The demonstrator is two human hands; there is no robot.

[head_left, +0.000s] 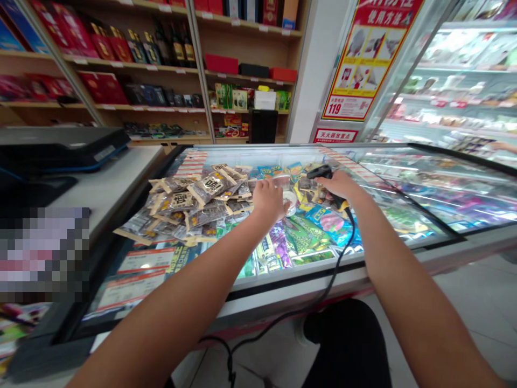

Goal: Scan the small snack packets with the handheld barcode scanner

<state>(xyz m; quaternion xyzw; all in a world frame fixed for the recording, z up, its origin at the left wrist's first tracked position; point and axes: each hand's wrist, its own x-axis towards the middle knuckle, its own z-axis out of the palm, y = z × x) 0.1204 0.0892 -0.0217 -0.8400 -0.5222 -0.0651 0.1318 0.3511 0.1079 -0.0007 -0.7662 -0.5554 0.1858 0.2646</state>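
My left hand reaches over the glass top of a display freezer. Its fingers curl at a clear round plastic container, with the thumb against its side; part of it is hidden. To the left lies a heap of small snack packets, clear with tan ends and dark print. My right hand is closed around a black handheld scanner with a cable trailing from its handle. More of these packets lie behind the scanner and the container.
Colourful bags show through the glass. Paper labels are stuck on it at the left. A counter with a black device stands left. Shelves of boxes and bottles line the back. The cable hangs over the freezer's front edge.
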